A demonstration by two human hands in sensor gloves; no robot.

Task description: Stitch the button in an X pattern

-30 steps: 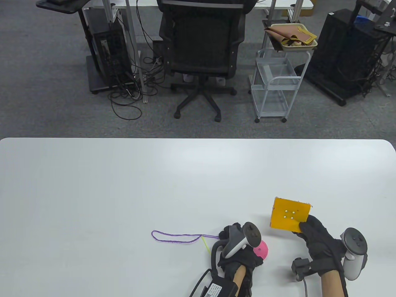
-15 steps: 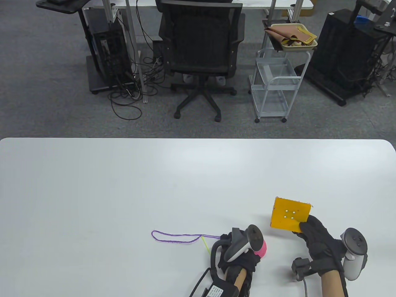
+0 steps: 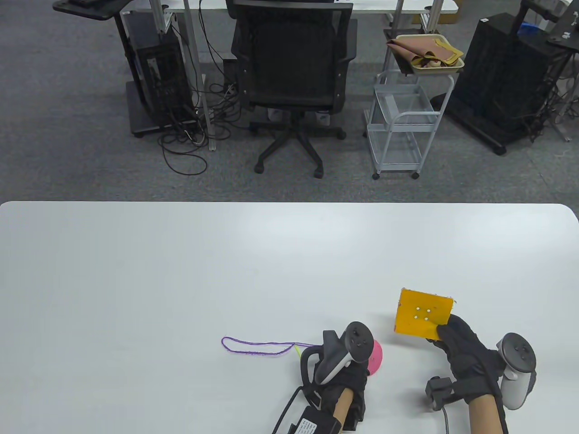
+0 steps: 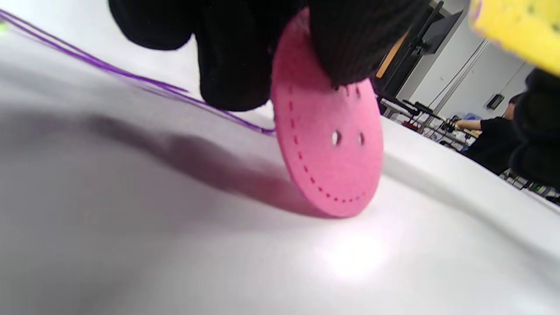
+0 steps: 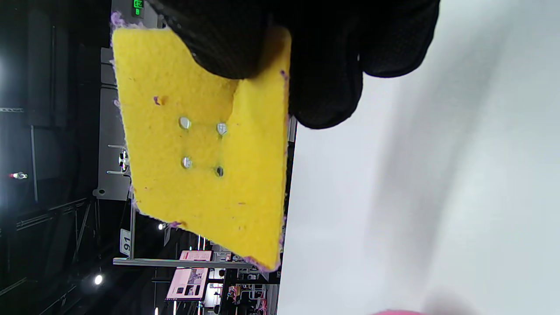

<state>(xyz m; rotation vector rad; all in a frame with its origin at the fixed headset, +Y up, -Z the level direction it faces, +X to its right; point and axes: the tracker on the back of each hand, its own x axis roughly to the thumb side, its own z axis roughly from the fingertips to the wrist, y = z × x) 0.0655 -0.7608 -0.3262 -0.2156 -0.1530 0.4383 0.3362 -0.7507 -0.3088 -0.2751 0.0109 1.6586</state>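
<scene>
While your left hand (image 3: 344, 384) pinches the pink button (image 4: 326, 144) on edge, rim touching the table (image 3: 181, 271), your right hand (image 3: 466, 357) grips the yellow square (image 3: 423, 314) by its near corner just to the button's right, the thread (image 3: 253, 346) lying left; no writing is readable.

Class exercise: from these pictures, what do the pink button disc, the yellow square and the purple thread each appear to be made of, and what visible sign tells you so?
Pink button disc: probably felt or foam, matte, thick, with punched holes and a dashed rim.
Yellow square: likely felt too, with a fuzzy surface, frayed edges and four punched holes.
Purple thread: apparently yarn or cord, lying limp in a loop on the table.
</scene>
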